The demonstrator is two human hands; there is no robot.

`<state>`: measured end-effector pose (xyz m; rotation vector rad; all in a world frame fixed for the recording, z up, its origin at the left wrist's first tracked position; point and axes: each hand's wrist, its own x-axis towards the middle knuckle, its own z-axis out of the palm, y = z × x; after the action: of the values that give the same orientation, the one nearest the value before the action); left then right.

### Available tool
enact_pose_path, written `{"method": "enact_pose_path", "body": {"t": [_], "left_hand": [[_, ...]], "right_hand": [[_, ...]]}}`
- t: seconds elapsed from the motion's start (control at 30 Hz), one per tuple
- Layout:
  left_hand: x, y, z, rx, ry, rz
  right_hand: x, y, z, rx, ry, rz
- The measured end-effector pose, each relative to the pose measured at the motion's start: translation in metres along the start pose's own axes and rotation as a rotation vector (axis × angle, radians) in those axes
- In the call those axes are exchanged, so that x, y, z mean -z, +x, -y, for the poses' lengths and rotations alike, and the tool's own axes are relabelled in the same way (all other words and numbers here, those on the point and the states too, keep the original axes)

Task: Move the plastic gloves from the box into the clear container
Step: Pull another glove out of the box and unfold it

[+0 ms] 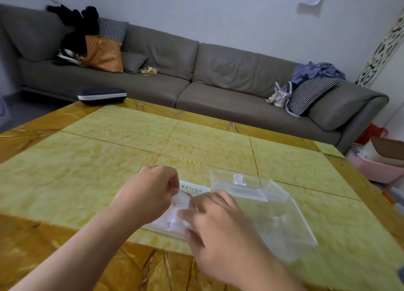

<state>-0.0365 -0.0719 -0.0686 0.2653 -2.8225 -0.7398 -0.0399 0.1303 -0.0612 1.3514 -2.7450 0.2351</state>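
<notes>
A flat white glove box point(192, 189) with green print lies on the yellow table point(109, 159), mostly hidden under both hands. My left hand point(150, 192) has its fingers curled and pinches thin translucent plastic gloves point(181, 200) bunched at the box's opening. My right hand point(216, 223) lies over the box's near right part, its fingers pressing on the gloves and box. The clear container point(273, 205) sits open directly to the right of the box, touching my right hand's far side. The view is slightly blurred.
A dark case point(102, 95) lies at the table's far left corner. A long grey sofa point(196, 76) with bags and cushions runs behind the table. A pink bin point(376, 166) stands on the floor to the right.
</notes>
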Motion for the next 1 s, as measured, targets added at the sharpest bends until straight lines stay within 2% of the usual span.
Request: {"method": "enact_pose_path", "body": {"t": [0.3, 0.43, 0.53, 0.57, 0.73, 0.87, 1.0], "left_hand": [[0.011, 0.006, 0.0, 0.041, -0.2, -0.117], [0.016, 0.005, 0.002, -0.016, -0.252, -0.052], [0.023, 0.003, 0.016, -0.031, -0.074, 0.1], [0.024, 0.003, 0.02, -0.015, 0.013, 0.099], [0.017, 0.0, 0.013, 0.022, 0.144, -0.036], [0.001, -0.003, 0.001, -0.111, 0.187, -0.074], [-0.01, -0.003, -0.005, -0.263, 0.106, -0.121]], "right_hand": [[-0.005, -0.003, 0.005, 0.004, -0.093, 0.05], [0.002, -0.003, 0.007, -0.039, -0.11, 0.071], [0.005, -0.005, 0.008, 0.015, -0.038, 0.046], [0.006, -0.006, 0.008, 0.022, -0.033, 0.038], [0.012, -0.006, 0.012, 0.027, -0.035, 0.008], [0.013, -0.006, 0.011, 0.013, -0.024, 0.018], [0.011, -0.007, 0.012, 0.013, -0.043, 0.042]]}}
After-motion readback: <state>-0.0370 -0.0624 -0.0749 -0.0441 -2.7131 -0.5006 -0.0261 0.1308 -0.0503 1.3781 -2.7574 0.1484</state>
